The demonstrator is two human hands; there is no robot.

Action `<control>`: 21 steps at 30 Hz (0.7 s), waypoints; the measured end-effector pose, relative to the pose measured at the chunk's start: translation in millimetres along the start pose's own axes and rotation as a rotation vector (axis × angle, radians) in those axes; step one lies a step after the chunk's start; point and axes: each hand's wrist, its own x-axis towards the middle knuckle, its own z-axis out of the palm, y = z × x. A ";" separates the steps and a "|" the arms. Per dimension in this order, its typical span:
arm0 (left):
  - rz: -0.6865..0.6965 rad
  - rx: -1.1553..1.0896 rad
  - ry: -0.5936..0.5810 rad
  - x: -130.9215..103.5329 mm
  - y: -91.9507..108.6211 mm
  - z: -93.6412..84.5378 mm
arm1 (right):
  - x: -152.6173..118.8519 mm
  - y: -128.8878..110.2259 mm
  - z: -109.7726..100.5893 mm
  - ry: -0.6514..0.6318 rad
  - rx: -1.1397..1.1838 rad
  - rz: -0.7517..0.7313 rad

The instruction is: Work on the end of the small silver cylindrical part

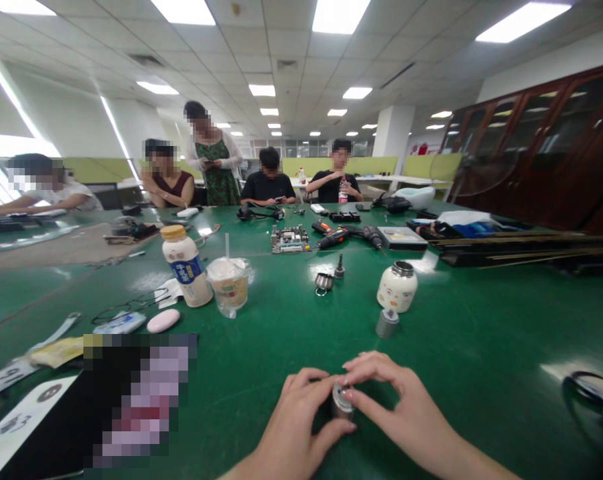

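Cylinder (342,404) sits inside the left hand (297,415), clamped round its side; the right hand (402,401) pinches its top.

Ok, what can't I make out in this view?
All in the head view:
Held metal cylinder: left side and base, partly hidden by left hand.
Whether the right hand pinches anything on its top: too small.
Yellow-capped bottle, fine print: blurred.
Wooden cabinet: cut off by right edge.
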 end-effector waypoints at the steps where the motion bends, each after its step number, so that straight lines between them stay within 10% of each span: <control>1: -0.004 0.002 -0.001 0.0 0.1 -0.1 | -0.3 -0.3 0.9 0.000 -0.001 0.001; 21: 0.009 0.009 -0.028 0.8 1.4 -0.2 | -1.1 3.0 1.9 0.046 -0.063 -0.065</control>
